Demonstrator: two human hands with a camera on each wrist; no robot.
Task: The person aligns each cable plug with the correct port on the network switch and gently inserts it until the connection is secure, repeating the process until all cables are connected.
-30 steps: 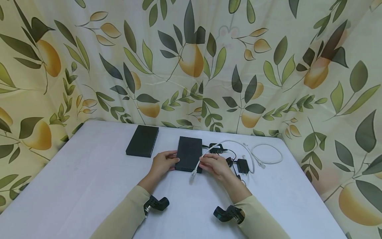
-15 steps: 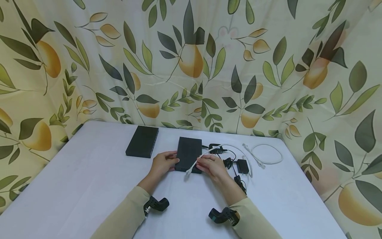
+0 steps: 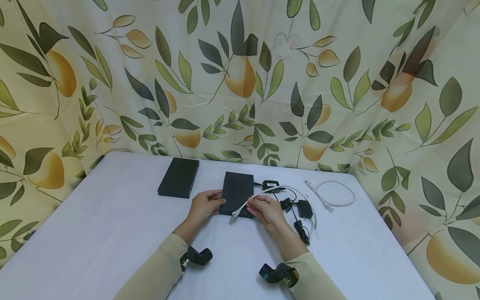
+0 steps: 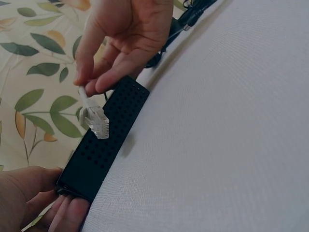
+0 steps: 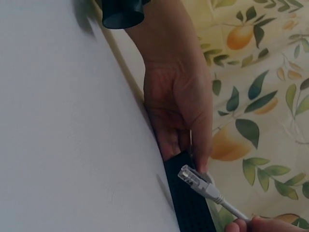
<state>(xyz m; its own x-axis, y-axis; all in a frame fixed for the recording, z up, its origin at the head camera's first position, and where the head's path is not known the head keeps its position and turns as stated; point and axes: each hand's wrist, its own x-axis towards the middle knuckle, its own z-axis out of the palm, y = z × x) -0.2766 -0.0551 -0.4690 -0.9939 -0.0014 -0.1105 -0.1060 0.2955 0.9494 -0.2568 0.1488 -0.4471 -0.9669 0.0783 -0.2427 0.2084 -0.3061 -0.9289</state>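
My left hand (image 3: 204, 204) grips the left edge of a flat black network box (image 3: 239, 189), thumb above and fingers beneath. In the left wrist view, the box's near side (image 4: 116, 113) has rows of small holes. Between thumb and fingertips, my right hand (image 3: 267, 210) pinches a white Ethernet cable just behind its clear plug (image 4: 100, 124). That plug hangs in front of the box's near side, its end pointing toward me and to the left. From my right hand, the cable (image 3: 271, 188) arcs back and to the right, over the black cords.
Another flat black box (image 3: 179, 177) lies at the back left. Right of the held box are a black adapter (image 3: 271, 186), a black wall plug (image 3: 304, 209) and a bundled black cord (image 3: 301, 233). A second white cable (image 3: 342, 205) lies looped at the back right.
My right hand has moved left and slightly toward me, bringing the plug across the box's near edge. The cable has come away from the looped one. My left hand and the box stay put.
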